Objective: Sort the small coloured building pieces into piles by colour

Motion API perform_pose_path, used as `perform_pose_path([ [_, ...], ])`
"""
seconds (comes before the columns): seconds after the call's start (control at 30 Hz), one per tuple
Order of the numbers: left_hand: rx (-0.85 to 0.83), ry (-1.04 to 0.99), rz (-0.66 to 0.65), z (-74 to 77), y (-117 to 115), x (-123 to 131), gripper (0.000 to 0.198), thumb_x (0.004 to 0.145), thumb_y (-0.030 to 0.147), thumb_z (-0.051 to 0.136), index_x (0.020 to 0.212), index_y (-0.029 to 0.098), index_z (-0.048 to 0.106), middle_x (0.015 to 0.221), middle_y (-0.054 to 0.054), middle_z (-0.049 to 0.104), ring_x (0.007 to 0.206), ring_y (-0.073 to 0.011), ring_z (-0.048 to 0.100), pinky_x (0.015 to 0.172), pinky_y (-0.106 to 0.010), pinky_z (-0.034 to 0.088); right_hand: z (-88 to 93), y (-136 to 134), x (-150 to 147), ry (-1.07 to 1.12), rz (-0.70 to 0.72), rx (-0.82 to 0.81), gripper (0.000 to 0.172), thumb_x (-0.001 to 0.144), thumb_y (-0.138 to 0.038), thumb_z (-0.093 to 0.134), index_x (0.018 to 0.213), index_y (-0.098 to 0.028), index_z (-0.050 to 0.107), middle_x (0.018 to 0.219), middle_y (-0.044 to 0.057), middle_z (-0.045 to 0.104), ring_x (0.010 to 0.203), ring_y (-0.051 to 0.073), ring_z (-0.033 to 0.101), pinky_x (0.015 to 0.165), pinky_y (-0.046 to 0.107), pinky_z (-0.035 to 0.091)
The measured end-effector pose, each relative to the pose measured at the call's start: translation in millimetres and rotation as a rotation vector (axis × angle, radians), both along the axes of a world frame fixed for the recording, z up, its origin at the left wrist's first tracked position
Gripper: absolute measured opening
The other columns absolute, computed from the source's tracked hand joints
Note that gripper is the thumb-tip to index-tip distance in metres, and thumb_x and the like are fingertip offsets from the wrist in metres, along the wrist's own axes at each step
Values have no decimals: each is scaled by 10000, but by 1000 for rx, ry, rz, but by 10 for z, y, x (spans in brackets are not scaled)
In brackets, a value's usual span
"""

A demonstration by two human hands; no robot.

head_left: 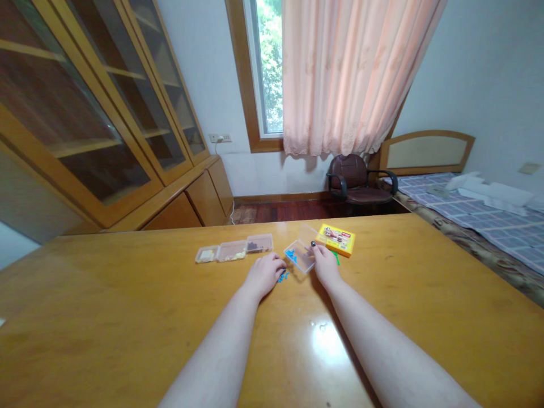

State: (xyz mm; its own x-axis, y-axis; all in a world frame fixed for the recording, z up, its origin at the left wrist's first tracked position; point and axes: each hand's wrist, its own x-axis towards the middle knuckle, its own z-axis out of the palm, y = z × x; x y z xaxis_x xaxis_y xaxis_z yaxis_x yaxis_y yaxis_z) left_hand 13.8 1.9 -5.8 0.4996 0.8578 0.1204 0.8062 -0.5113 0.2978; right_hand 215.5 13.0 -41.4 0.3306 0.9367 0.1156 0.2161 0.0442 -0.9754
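Observation:
My right hand (326, 266) grips the near right side of a clear plastic box (302, 262), which is tilted and has small blue pieces (291, 255) gathered at its left end. Its clear lid stands out at the far side. My left hand (267, 273) is curled down at the table beside a small pile of loose blue pieces (282, 277). Its fingertips are partly hidden, so what they pinch, if anything, is unclear. A few green pieces (335, 258) lie just behind my right hand.
Three clear boxes stand in a row to the left: one with pale pieces (207, 254), one with cream pieces (232, 251), one with dark pieces (259, 243). A yellow box (338, 239) lies at the right on the wooden table (127, 317). Beyond is a chair (352, 178).

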Motion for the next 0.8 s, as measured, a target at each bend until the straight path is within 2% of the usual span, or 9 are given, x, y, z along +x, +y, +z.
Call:
perform_pose_path([
  [0.4,15,35,77,-40,30,28,169,893,222,481,901,194,647,974,-53,617,893,-165,584,815,-276,435,2,-4,5,21,17,-3,473,791,-596,450,700,-182,661,784,77,716,788,232,641,763,317,455],
  [0.53,0,-22,153,-6,25,18,195,909,234,448,955,191,632,1019,-59,617,930,-166,586,838,-282,435,15,-8,9,13,21,-12,473,790,-593,446,709,-180,660,787,81,714,788,233,638,761,318,450],
  [0.8,-56,28,176,0,7,11,198,882,255,496,1024,198,623,1088,-76,597,972,-179,591,869,-289,430,22,-8,-2,15,6,0,498,780,-618,446,715,-178,669,763,80,715,777,238,640,741,322,458],
])
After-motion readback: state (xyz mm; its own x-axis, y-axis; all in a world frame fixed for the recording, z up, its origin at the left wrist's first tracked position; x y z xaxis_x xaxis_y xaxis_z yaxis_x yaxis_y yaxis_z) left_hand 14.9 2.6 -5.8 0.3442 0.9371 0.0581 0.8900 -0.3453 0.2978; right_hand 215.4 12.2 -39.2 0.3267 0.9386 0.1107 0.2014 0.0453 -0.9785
